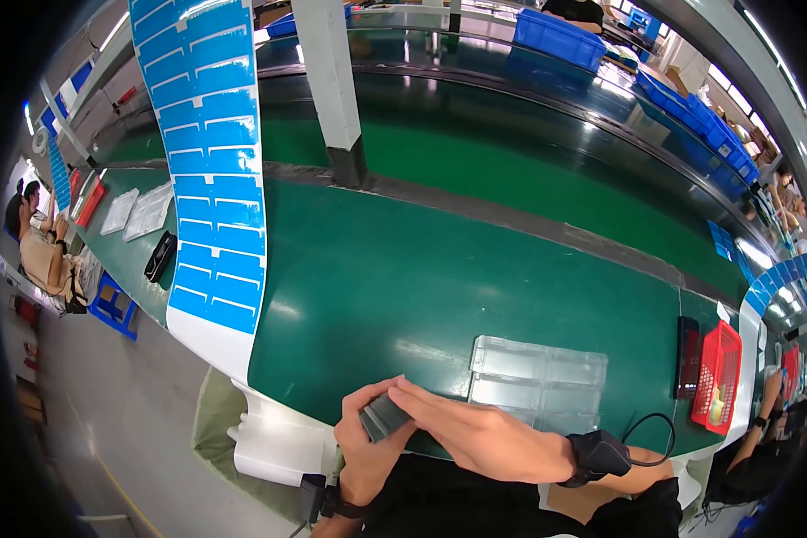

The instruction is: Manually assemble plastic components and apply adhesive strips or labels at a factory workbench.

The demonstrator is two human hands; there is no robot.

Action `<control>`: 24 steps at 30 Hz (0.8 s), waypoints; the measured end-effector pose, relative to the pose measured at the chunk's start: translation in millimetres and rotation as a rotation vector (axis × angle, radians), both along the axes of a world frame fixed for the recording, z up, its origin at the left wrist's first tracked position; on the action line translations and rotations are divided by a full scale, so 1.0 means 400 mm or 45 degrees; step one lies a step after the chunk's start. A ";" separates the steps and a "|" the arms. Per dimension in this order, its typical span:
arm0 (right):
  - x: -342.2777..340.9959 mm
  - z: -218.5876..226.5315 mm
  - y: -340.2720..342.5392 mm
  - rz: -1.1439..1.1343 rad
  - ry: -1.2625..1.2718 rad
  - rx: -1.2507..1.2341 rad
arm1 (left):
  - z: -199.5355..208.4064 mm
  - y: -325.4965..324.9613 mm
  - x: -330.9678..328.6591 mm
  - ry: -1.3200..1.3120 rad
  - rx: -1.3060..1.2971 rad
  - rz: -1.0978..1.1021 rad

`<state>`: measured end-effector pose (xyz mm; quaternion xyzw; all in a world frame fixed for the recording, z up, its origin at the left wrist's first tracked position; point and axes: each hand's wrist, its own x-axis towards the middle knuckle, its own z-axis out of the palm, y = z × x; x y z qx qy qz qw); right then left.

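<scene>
Both hands meet near the front edge of the green table, around a small stack of thin dark grey rectangular pieces (384, 418). My left hand (365, 462) wraps its fingers and thumb round the stack's sides. Across the top and right side lies my right hand (480, 439), its fingers straight, held together and pressed on the stack, with the fingertips touching those of the left. The exact kind of the pieces cannot be made out. Just right of the stack, beyond my right wrist, a clear plastic tray with compartments (538, 377) rests flat on the table.
A white strip with blue adhesive pieces (220, 215) hangs down onto the table's left. Further left lie a black case (160, 256) and clear trays (148, 212). At right are a red basket (715, 377) and a dark flat device (687, 357). A post (327, 81) stands beyond; co-workers sit on both sides.
</scene>
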<state>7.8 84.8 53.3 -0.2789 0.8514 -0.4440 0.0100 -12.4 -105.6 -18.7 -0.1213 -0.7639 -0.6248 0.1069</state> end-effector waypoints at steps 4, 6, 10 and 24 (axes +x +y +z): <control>-0.020 0.023 0.014 0.026 0.028 0.029 | 0.015 -0.011 -0.005 -0.012 -0.172 -0.027; -0.016 0.071 -0.001 0.021 -0.168 0.261 | 0.010 -0.012 -0.008 0.011 -0.100 -0.059; -0.019 0.050 -0.028 0.037 0.181 0.374 | 0.005 -0.015 -0.016 0.044 -0.052 -0.080; -0.018 -0.007 -0.035 -0.079 0.719 0.591 | 0.078 -0.073 -0.058 -0.239 0.181 -0.573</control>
